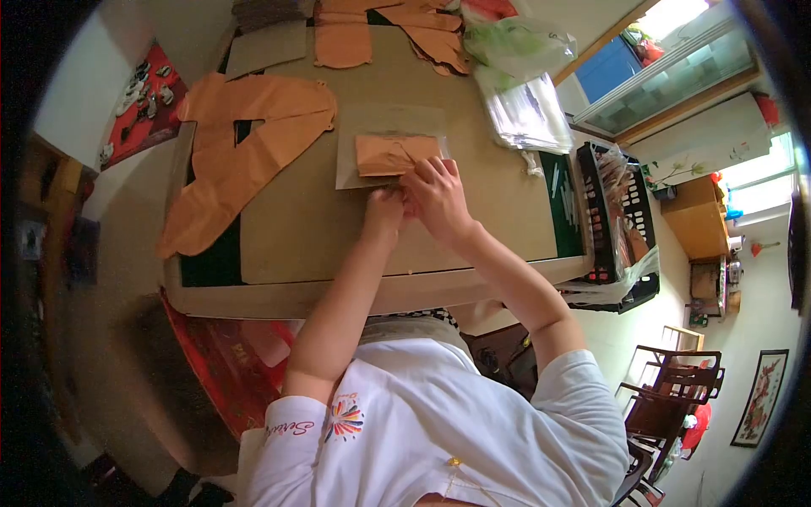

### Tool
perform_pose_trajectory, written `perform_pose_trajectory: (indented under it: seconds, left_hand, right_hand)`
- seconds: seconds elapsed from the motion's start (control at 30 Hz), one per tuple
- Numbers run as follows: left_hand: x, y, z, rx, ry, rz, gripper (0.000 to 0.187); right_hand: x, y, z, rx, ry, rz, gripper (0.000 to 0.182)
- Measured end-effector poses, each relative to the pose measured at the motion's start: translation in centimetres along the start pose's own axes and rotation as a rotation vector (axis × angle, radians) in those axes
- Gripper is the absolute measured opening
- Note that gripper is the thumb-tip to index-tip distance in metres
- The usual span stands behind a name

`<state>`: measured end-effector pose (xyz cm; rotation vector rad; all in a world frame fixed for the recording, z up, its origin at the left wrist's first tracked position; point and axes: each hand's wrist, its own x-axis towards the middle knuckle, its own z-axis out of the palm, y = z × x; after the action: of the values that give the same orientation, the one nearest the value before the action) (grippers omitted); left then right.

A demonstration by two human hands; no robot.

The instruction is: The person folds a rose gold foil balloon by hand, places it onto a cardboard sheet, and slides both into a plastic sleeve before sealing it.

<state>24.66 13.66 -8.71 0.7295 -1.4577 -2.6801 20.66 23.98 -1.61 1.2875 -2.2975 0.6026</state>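
A folded orange-brown piece point(384, 155) lies on a flat, pale sheet or sleeve point(348, 169) at the middle of the table. My right hand point(435, 190) is at the lower right corner of the folded piece, its fingers bent and pressed together. Close beside it, my left hand point(386, 207) is closed at the near edge of the sleeve, and the two hands touch or nearly touch. What the fingertips pinch is too small and too covered to make out.
A large orange-brown cutout point(253, 152) lies at the left, with more cutouts point(345, 38) at the far edge. Clear plastic bags point(528, 114) lie at the far right. A black crate point(621, 220) stands beside the table's right edge.
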Motion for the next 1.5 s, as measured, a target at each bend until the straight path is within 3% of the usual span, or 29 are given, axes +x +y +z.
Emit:
perform_pose_trajectory:
  seconds: [0.13,0.23,0.33,0.43,0.53,0.63,0.8,0.9,1.03,1.33,1.43,1.5]
  left_hand:
    - [-0.5,-1.0,-0.3,-0.019,-0.037,0.019,0.026]
    - [-3.5,0.0,-1.0,0.184,-0.172,-0.074,0.024]
    - [-8.9,2.4,-1.0,1.049,-0.149,0.626,0.025]
    - [-8.5,1.3,-2.3,1.309,-0.092,1.078,0.036]
    - [-8.3,0.5,-2.9,1.524,-0.099,0.936,0.039]
    - [-7.8,-0.5,-3.4,1.533,-0.104,0.981,0.046]
    - [-8.1,-0.6,-3.4,1.599,-0.115,0.902,0.048]
    - [-8.5,-0.3,-3.0,1.617,-0.109,0.836,0.049]
    - [-9.1,-0.2,-2.9,1.706,-0.083,0.815,0.048]
    - [-9.2,0.1,-3.1,1.676,-0.096,0.792,0.044]
    - [-8.7,-0.1,-3.7,1.565,-0.044,0.920,0.035]
    - [-8.6,0.3,-4.5,1.259,-0.049,0.918,0.032]
  right_hand:
    - [-0.2,0.6,0.8,-0.041,-0.005,-0.010,0.020]
    - [-1.2,0.7,0.7,-0.060,-0.015,-0.017,0.015]
    - [-2.6,0.7,0.2,-0.058,-0.065,0.002,0.013]
    - [-3.7,0.3,0.3,-0.039,-0.046,-0.007,0.015]
    - [-4.3,0.3,0.6,-0.076,-0.045,-0.009,0.016]
    - [-4.5,0.0,1.2,-0.102,-0.012,-0.018,0.016]
    - [-3.7,-0.6,1.2,-0.085,-0.042,-0.034,0.009]
    - [-3.9,-0.5,1.6,-0.101,-0.108,0.011,0.019]
    - [-3.4,-0.5,1.9,-0.060,-0.042,0.055,0.013]
    - [-3.6,-0.6,2.2,0.029,-0.039,0.152,0.015]
    - [-5.8,-1.4,0.0,0.188,-0.081,0.219,0.014]
    - [-7.8,-2.2,-1.6,0.292,-0.197,0.297,0.013]
